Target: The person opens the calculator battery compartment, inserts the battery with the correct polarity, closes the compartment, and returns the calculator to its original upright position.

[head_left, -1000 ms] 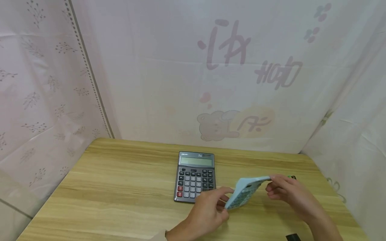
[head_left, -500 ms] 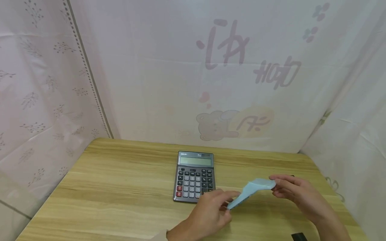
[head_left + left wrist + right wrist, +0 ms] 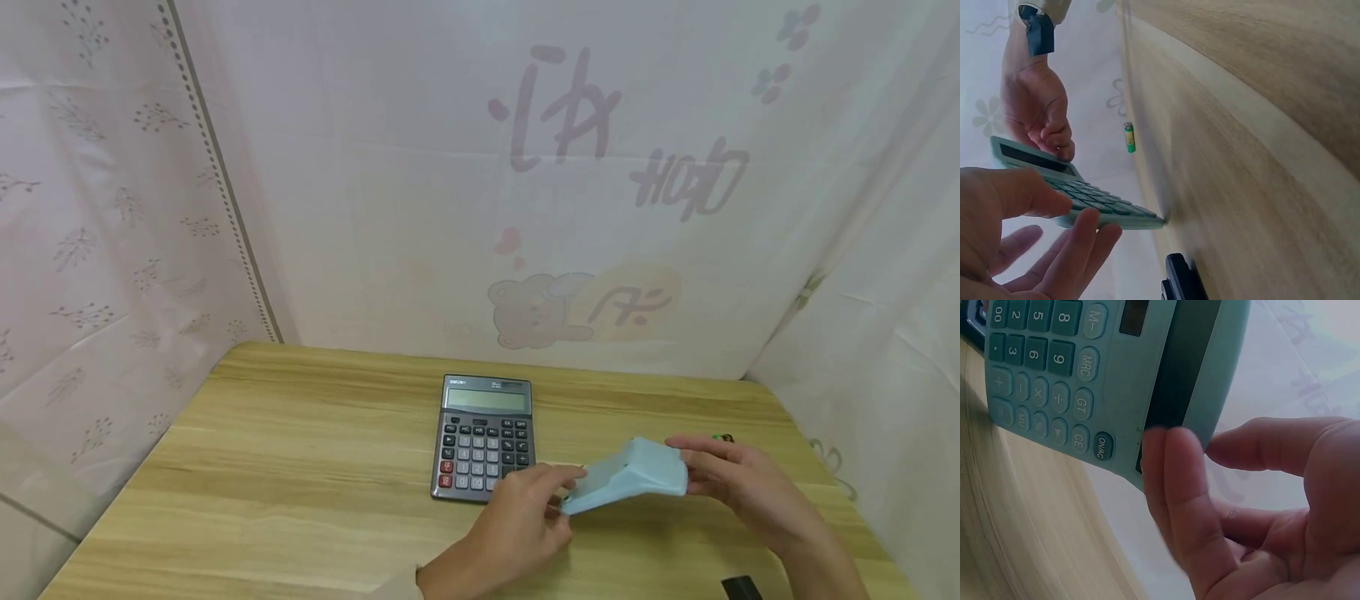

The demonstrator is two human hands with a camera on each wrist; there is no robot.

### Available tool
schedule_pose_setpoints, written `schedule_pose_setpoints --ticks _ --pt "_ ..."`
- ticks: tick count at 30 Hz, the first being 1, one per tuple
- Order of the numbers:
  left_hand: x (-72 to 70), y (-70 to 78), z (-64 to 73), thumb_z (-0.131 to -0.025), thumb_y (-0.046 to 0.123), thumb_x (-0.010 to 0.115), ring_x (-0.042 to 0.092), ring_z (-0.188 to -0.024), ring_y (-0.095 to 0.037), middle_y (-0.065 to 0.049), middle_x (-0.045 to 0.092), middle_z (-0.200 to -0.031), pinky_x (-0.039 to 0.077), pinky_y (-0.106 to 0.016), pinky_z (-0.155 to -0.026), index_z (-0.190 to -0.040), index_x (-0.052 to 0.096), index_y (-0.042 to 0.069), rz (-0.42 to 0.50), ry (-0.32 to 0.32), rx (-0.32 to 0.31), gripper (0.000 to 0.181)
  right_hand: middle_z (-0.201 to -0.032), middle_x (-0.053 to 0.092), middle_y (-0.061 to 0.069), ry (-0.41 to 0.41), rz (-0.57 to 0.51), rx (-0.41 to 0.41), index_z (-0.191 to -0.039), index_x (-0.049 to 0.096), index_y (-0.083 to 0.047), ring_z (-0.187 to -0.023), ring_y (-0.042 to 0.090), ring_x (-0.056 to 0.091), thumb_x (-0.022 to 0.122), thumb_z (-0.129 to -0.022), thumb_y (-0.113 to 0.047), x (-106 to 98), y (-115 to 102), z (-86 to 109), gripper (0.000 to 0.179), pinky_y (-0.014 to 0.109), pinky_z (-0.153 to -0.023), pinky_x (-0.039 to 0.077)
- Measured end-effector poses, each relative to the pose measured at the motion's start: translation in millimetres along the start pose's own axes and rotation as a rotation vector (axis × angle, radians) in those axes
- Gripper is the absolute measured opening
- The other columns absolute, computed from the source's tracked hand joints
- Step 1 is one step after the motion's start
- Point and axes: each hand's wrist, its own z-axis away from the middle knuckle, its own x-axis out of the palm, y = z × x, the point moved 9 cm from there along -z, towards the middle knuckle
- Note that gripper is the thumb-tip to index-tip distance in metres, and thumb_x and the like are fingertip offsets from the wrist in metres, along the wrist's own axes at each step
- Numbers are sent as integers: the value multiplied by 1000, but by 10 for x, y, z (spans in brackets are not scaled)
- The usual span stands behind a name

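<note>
Both hands hold a light blue calculator [image 3: 648,468] tilted over the table, its back turned to the head camera. In the left wrist view its keys face that camera. My left hand [image 3: 517,518] pinches the keypad end, thumb on the key side and fingers beneath. At the display end, my right hand [image 3: 750,493] grips the edge; in the right wrist view its fingertips [image 3: 1185,450] lie over the dark display and the thumb sits behind. A grey calculator [image 3: 478,450] lies face up beside the left hand, its lower right corner hidden by that hand.
A small green battery [image 3: 1129,137] lies on the wooden table [image 3: 300,450], partly behind the right hand in the head view. A black piece [image 3: 741,587] shows beside the right forearm. Pale printed curtains [image 3: 420,208] hang behind the table and at both sides.
The light blue calculator has turned in the hands: its keys showed first, then nearly its edge, and now its back. The right hand has shifted slightly right; the grey calculator stays put.
</note>
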Motion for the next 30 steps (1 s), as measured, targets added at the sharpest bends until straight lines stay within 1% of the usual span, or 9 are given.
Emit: schedule_pose_setpoints --ticks 4,8,11,13,15,19,24,28,30 --pt "-4 -51 1 -81 -16 80 72 -90 4 -14 76 -130 52 -5 -71 -133 73 2 10 8 -29 56 -116 78 -4 16 17 42 -140 73 2 -98 20 77 57 -115 -11 5 57 -24 32 33 -85 65" --pt "4 -107 -4 -80 -14 81 69 -81 7 -16 77 -129 51 -5 -65 -130 75 1 3 -2 -72 53 -120 76 1 11 65 73 -151 53 17 -99 18 75 61 -113 -12 44 106 -47 49 34 -86 65" --pt "26 -156 -11 -81 -12 84 69 -79 7 -16 77 -130 51 -5 -63 -132 75 1 0 -28 -132 53 -129 73 9 -21 111 76 -158 39 20 -104 17 74 63 -113 -14 88 129 -49 62 36 -88 64" --pt "42 -186 -15 -82 -11 86 69 -79 7 -17 77 -130 51 -5 -64 -133 74 -1 0 -42 -168 54 -134 71 15 -34 141 76 -160 35 20 -106 17 73 65 -112 -15 106 142 -45 67 37 -89 64" --pt "51 -205 -17 -81 -10 87 68 -78 7 -18 78 -127 51 -5 -64 -134 73 -3 -12 -49 -186 55 -138 68 19 -44 166 77 -161 31 21 -107 17 73 66 -112 -15 121 152 -42 70 38 -89 64" --pt "57 -237 -24 -80 -11 88 64 -72 8 -20 80 -118 50 -6 -61 -134 73 -7 -29 -55 -205 56 -135 66 22 -35 198 81 -158 31 25 -106 17 72 68 -110 -13 134 165 -53 71 37 -88 65" --pt "70 -272 -30 -81 -10 88 59 -67 9 -16 82 -109 50 -9 -58 -133 74 -7 -28 -72 -234 54 -131 64 24 -15 230 78 -149 41 28 -104 15 71 68 -109 -9 131 174 -68 61 34 -89 64" --pt "78 -281 -27 -82 -11 88 57 -65 8 -11 81 -100 50 -10 -56 -132 74 -8 -21 -73 -242 52 -140 62 32 -62 246 89 -147 42 30 -111 18 71 67 -110 -10 154 208 -74 60 36 -92 64" --pt "82 -284 -19 -81 -11 88 56 -64 8 -7 80 -93 49 -11 -56 -132 75 -8 -25 -71 -240 52 -142 60 36 -92 239 96 -147 40 31 -115 22 71 66 -111 -11 178 231 -80 61 37 -93 63"
